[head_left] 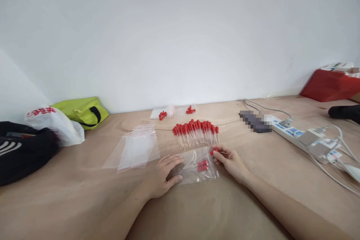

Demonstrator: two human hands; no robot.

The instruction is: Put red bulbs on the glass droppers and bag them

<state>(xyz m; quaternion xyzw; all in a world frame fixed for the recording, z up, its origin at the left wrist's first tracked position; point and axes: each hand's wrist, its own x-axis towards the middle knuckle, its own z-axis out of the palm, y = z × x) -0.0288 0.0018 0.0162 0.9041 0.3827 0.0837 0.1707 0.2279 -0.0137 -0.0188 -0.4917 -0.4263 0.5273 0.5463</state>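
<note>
A clear zip bag (192, 176) lies flat in front of me with droppers inside, their red rubber bulbs (203, 165) showing near its right end. My left hand (165, 176) rests on the bag's left end, fingers and thumb stretched apart. At the bag's upper right corner, my right hand (229, 161) pinches a dropper by its red bulb (214, 151); the rest of that dropper is hard to make out through the plastic. Just beyond the bag lies a row of several red-bulbed droppers (195, 131) with clear stems pointing toward me.
Flat zip bags (137, 148) are stacked on the left. Two filled bags with red bulbs (162, 115) sit near the wall. A phone (255, 121) and a power strip (292, 133) with cables lie on the right. A green bag (84, 110) and a black bag (25, 152) are at far left.
</note>
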